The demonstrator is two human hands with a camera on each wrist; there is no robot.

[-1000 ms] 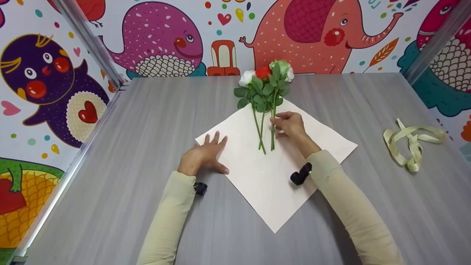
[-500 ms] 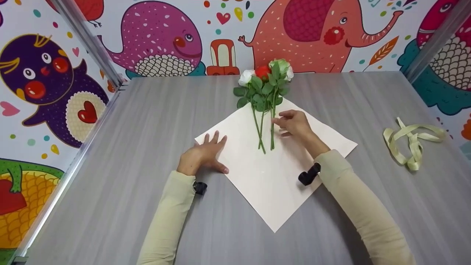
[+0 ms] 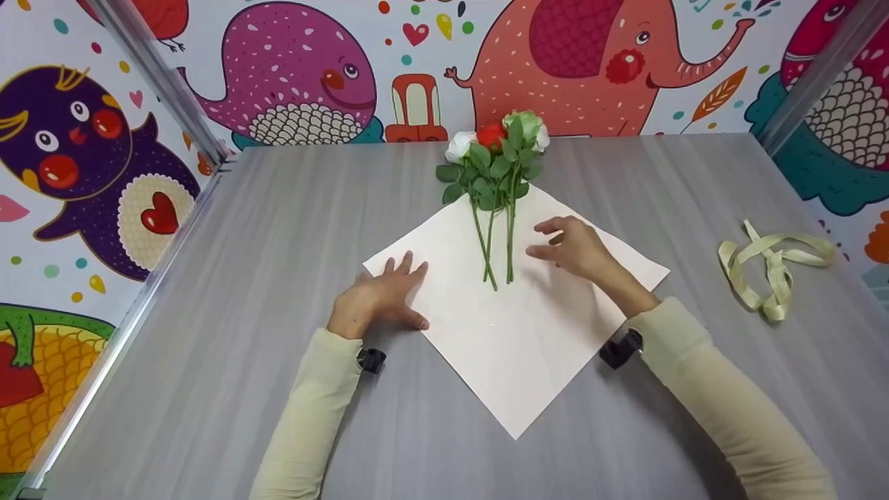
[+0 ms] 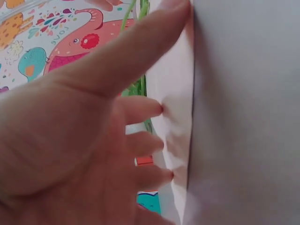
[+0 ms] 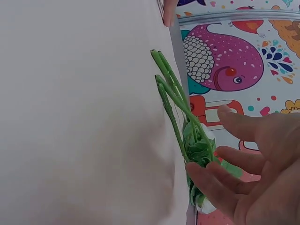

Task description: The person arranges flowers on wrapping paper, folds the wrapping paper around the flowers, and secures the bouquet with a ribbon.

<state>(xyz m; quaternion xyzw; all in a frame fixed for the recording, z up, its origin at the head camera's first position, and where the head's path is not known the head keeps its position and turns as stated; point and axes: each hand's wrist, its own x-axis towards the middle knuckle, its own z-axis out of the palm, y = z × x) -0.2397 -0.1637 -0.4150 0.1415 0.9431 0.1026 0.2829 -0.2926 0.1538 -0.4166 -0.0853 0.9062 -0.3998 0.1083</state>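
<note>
Several artificial-looking roses (image 3: 500, 167), white, red and pale green with leafy green stems, lie on a pale pink sheet of paper (image 3: 517, 361). Their heads reach past the sheet's far corner. My left hand (image 3: 383, 295) rests with spread fingers on the paper's left corner; in the left wrist view its thumb (image 4: 140, 49) and fingertips touch the sheet along the edge. To the right of the stems (image 5: 177, 96), my right hand (image 3: 573, 246) hovers over the paper, fingers slightly bent and holding nothing. The right wrist view shows its fingers (image 5: 211, 185) apart, overlapping the leaves.
A loosely looped pale yellow-green ribbon (image 3: 778, 281) lies on the right of the grey table (image 3: 292, 208). Walls printed with cartoon animals (image 3: 305, 76) stand behind and beside the table, with metal posts (image 3: 160, 76) at the corners.
My right hand has left the rose stems and moved right, its fingers parting. The left hand keeps its place on the paper, and the roses lie as before.
</note>
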